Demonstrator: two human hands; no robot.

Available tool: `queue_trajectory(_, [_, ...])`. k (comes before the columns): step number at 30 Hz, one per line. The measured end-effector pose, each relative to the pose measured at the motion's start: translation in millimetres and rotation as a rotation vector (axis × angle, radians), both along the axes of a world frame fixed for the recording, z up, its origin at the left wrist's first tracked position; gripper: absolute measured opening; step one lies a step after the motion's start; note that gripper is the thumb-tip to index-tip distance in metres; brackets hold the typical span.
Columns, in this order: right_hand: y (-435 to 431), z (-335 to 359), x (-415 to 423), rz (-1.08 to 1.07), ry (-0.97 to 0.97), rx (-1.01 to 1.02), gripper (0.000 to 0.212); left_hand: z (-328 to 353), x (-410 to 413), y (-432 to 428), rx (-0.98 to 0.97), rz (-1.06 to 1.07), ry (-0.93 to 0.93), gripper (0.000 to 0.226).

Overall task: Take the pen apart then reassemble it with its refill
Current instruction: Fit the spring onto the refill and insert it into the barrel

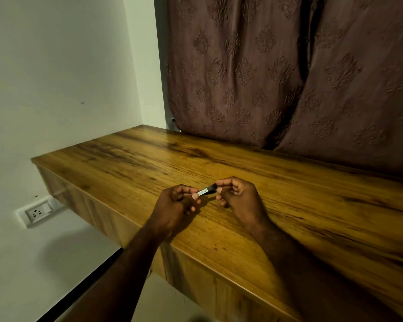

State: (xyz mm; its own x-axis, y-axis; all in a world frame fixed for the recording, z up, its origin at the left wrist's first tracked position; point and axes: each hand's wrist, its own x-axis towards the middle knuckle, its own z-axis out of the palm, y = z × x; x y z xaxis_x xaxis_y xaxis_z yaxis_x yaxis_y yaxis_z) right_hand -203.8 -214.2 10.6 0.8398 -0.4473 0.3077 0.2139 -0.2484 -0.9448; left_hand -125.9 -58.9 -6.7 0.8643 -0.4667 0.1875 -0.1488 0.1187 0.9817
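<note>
A dark pen (207, 189) with a pale label on its barrel is held level just above the wooden desk (289, 194). My left hand (176, 205) pinches its left end between thumb and fingers. My right hand (239, 195) grips its right end the same way. Only the short middle stretch of the pen shows between the two hands; both ends are hidden inside my fingers. I cannot tell whether the pen is in one piece. No loose refill or other part is visible on the desk.
The desk juts from a white wall (56, 89) on the left, with its front edge running diagonally below my wrists. A brown patterned curtain (277, 73) hangs behind the desk. A wall socket (37, 212) sits low on the left, under the desk.
</note>
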Motion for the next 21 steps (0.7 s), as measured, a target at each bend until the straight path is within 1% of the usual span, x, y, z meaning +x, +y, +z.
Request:
queue_trajectory(5, [0.3, 1.0, -1.4, -0.023, 0.001, -0.020, 0.019, 0.9, -1.6, -0.7, -0.054, 0.001, 0.058, 0.006])
queue_trajectory(11, [1.7, 0.9, -1.3, -0.033, 0.001, -0.006, 0.019, 3.1, -4.1, 0.1, -0.063, 0.011, 0.060, 0.005])
queue_trajectory(17, [5.7, -0.1, 0.1, -0.028, 0.017, -0.050, 0.019, 5.9, -4.8, 0.7, -0.122, -0.007, 0.157, 0.008])
queue_trajectory(19, [5.5, 1.4, -0.7, -0.016, 0.017, -0.037, 0.018, 7.0, -6.1, 0.7, -0.123, -0.017, 0.164, 0.009])
queue_trajectory(21, [5.5, 2.1, -0.3, -0.007, 0.008, -0.016, 0.012, 6.7, -7.3, 0.4, -0.127, -0.027, 0.153, 0.006])
